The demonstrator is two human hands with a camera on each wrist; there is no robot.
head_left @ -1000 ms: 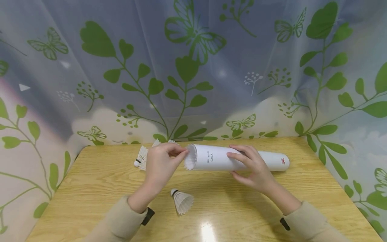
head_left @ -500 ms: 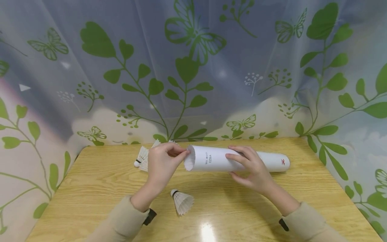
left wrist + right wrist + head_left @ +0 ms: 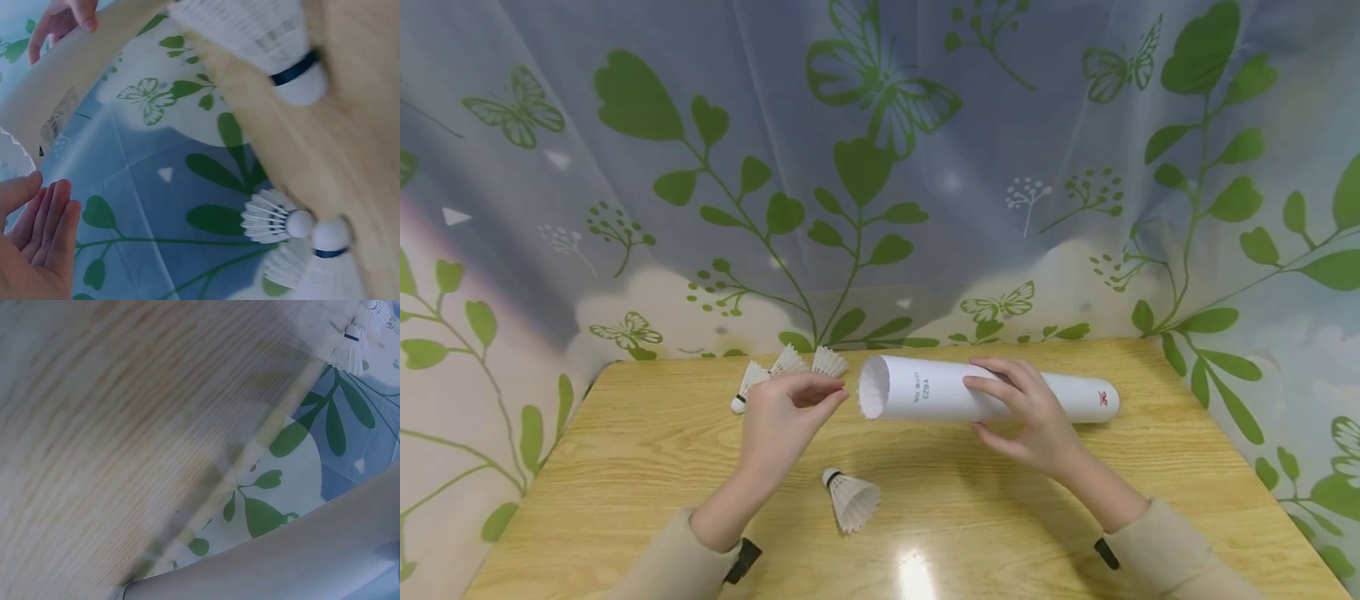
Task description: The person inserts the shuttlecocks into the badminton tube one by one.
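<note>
My right hand point(image 3: 1033, 425) grips a long white shuttlecock tube point(image 3: 940, 400) around its middle, thumb below and fingers over the top. The tube lies almost level, its open mouth facing left. A jagged feather edge shows at that mouth, also in the left wrist view, where the tube point(image 3: 75, 81) slants across the upper left. Just left of the mouth is my left hand point(image 3: 778, 429), holding nothing, its fingers fairly straight and the thumb close to them. Below it a single shuttlecock point(image 3: 852, 502) lies on its side.
Near the back edge of the wooden table point(image 3: 647, 467), behind my left hand, lie more shuttlecocks point(image 3: 788, 360), partly covered by that hand. A leaf-patterned curtain point(image 3: 925, 275) closes off the back and sides.
My left hand has drawn back left and slightly down from the tube's mouth, uncovering more of the shuttlecocks behind it. My right hand keeps its grip on the tube, which has barely shifted.
</note>
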